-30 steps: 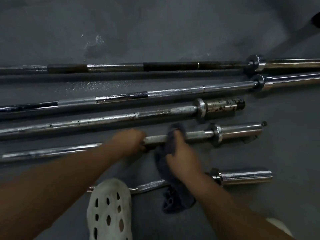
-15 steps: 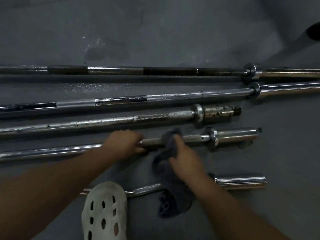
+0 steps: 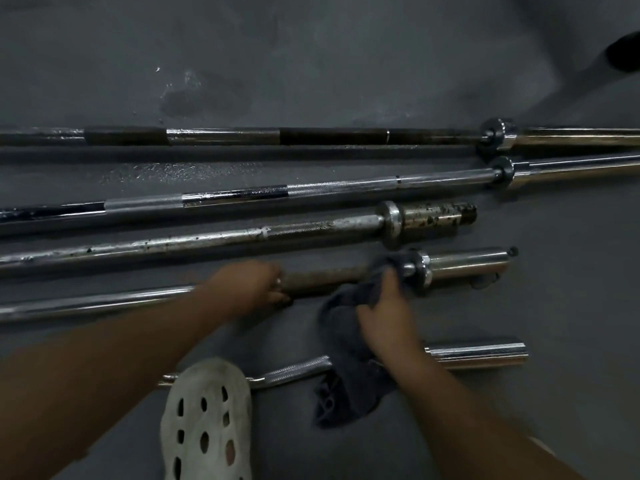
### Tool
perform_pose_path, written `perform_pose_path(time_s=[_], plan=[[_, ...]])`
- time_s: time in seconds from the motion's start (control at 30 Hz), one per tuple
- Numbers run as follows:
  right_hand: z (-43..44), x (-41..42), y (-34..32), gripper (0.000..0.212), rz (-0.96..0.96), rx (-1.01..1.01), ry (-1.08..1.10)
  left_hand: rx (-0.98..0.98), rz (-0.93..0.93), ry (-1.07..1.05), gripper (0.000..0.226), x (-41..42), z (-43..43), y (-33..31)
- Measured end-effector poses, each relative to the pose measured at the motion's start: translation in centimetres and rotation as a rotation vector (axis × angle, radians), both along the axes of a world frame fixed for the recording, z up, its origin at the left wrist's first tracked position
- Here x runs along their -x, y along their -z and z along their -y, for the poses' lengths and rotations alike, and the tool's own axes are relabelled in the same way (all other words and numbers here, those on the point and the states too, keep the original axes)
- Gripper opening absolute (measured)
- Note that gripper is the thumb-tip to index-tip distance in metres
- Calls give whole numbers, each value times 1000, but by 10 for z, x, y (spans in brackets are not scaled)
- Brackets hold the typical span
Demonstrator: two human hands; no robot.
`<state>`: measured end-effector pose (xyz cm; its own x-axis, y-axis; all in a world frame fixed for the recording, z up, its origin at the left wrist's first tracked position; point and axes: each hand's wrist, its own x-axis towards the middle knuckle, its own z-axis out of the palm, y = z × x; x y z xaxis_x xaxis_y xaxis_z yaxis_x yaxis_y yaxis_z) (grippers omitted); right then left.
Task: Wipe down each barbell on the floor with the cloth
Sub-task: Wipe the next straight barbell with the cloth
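The left hand (image 3: 247,289) grips the fourth barbell (image 3: 329,273) on the floor (image 3: 311,64); the right hand (image 3: 388,320) pinches the cloth (image 3: 346,344) against it, apparently at the collar (image 3: 423,271). If the left grip loosens, it may roll; the hanging cloth may snag there.

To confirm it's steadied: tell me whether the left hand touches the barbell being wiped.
Touching. The head view shows the left hand gripping the barbell shaft, left of the cloth.
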<state>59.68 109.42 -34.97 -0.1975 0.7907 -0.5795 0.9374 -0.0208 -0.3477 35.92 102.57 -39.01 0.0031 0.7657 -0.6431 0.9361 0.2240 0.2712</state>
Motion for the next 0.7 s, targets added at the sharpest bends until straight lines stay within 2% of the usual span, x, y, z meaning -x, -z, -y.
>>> perform_pose_path(time_s=[0.07,0.1,0.17,0.23,0.37,0.4,0.5,0.53,0.6,0.63,0.67,0.7], plan=[[12,10,-5,61,0,70,-219,128,116,-6,51,8,-11,-1],[4,6,-6,59,28,52,-194,93,83,-2,53,8,-10,-1],[-17,-15,-1,57,40,2,11,-97,-106,13,53,0,6,2],[-18,-24,4,68,45,-50,105,-156,-139,-1,50,-11,16,6],[0,-13,0,74,14,100,-239,130,130,-38,54,6,-13,0],[-9,-17,-2,69,49,69,-214,116,119,-41,53,5,-12,-3],[-22,-23,0,62,62,-34,75,-149,-158,-17,49,-11,12,-1],[-12,-12,0,63,51,-48,57,-166,-170,-21,47,-16,15,0],[16,19,2,59,-6,32,-180,-52,-41,-26,46,-11,2,2],[25,32,0,60,-17,104,-328,73,62,-40,47,-3,-10,0],[26,35,1,64,-30,144,-412,167,141,-48,48,4,-18,-3],[18,33,1,65,-21,149,-409,180,161,-52,49,5,-20,-7]])
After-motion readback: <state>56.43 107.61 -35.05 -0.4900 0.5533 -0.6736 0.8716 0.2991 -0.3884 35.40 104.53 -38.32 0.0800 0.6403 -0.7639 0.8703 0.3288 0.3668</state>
